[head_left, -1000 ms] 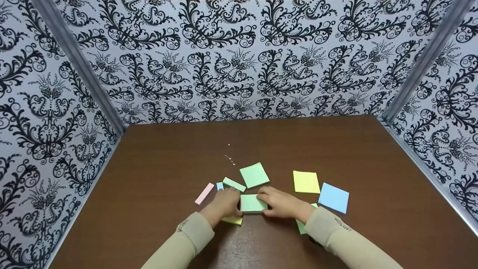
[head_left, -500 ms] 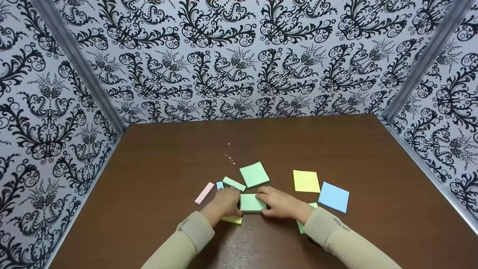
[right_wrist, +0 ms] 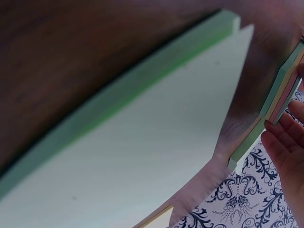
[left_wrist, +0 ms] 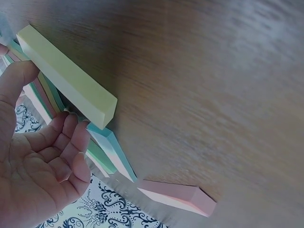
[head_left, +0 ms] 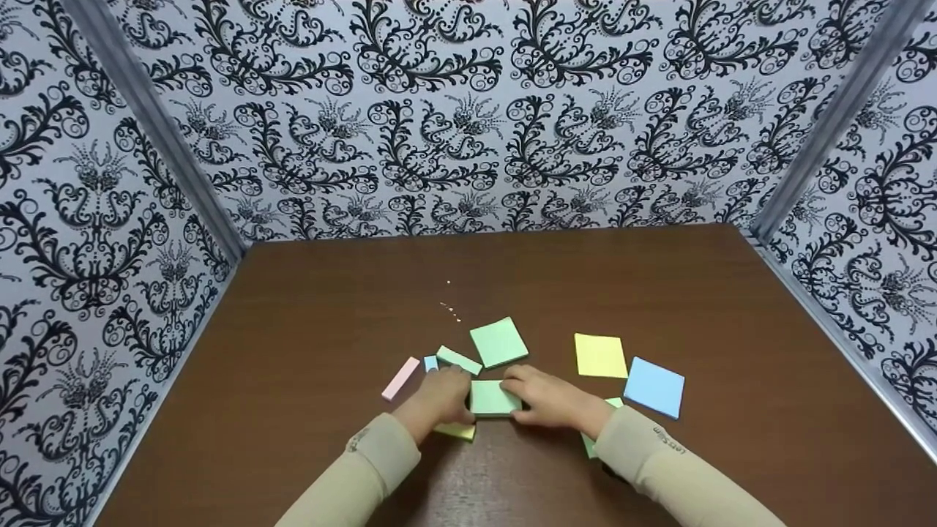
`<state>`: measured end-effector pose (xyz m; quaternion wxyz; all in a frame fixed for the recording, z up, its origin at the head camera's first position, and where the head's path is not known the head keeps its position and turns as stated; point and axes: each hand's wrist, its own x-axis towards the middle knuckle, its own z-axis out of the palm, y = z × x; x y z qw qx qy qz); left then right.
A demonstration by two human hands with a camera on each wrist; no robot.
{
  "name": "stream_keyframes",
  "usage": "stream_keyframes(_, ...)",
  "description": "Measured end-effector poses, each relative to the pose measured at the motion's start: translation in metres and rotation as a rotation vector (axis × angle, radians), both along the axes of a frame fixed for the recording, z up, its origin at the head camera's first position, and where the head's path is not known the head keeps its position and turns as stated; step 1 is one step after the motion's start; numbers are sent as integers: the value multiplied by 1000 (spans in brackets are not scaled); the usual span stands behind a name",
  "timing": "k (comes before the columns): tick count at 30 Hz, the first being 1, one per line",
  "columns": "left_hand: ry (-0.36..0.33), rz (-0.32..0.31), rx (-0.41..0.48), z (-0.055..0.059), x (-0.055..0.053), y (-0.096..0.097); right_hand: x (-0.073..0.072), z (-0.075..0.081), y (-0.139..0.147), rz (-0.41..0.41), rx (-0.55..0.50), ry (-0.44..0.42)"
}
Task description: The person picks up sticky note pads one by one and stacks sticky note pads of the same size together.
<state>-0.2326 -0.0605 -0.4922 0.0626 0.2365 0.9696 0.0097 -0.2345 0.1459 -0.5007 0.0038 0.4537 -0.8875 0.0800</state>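
Observation:
A layered stack of sticky note pads (head_left: pixel 494 400), green on top, sits on the table between my two hands. Its green, yellow and pink edges show in the right wrist view. My left hand (head_left: pixel 441 399) grips the stack's left side, thumb at the near corner and bent fingers farther back. From the right, my right hand (head_left: pixel 550 399) holds it with thumb and fingers. A yellow sticky note pad (left_wrist: pixel 69 78) lies right by the left thumb and is partly hidden by that hand in the head view. Under the right wrist is a green pad (right_wrist: pixel 142 133), partly covered by the sleeve.
Behind the stack lies a square green pad (head_left: pixel 499 342). A narrow green pad (head_left: pixel 460 361), a blue one (left_wrist: pixel 114 151) and a pink one (head_left: pixel 400 380) are around the left hand. To the right are a yellow pad (head_left: pixel 600 356) and a blue pad (head_left: pixel 654 388). Patterned walls enclose the table.
The right hand has shifted very slightly left with the edge of the stack, whose layers look more even. The left hand and the other pads stay where they were.

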Motion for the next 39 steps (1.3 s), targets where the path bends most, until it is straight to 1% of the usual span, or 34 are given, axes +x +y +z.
stream_keyframes(5,27,-7,-5,3,2,-1,1,2,0,19,-13,19)
stream_keyframes(11,24,-13,6,2,0,-1,-1,1,0,19,-22,13)
stream_keyframes(20,37,11,-9,2,0,0,-2,0,-2,12,-26,-6)
stream_keyframes(24,31,19,-5,3,1,1,-2,0,-2,12,-30,-14)
stream_keyframes(28,8,19,-1,4,1,1,-2,0,-3,2,-36,-38)
stream_keyframes(34,-77,53,33,4,0,1,-1,2,-2,-36,-46,-128)
stream_keyframes(39,-79,51,33,5,-3,3,-2,5,2,-30,-20,-152)
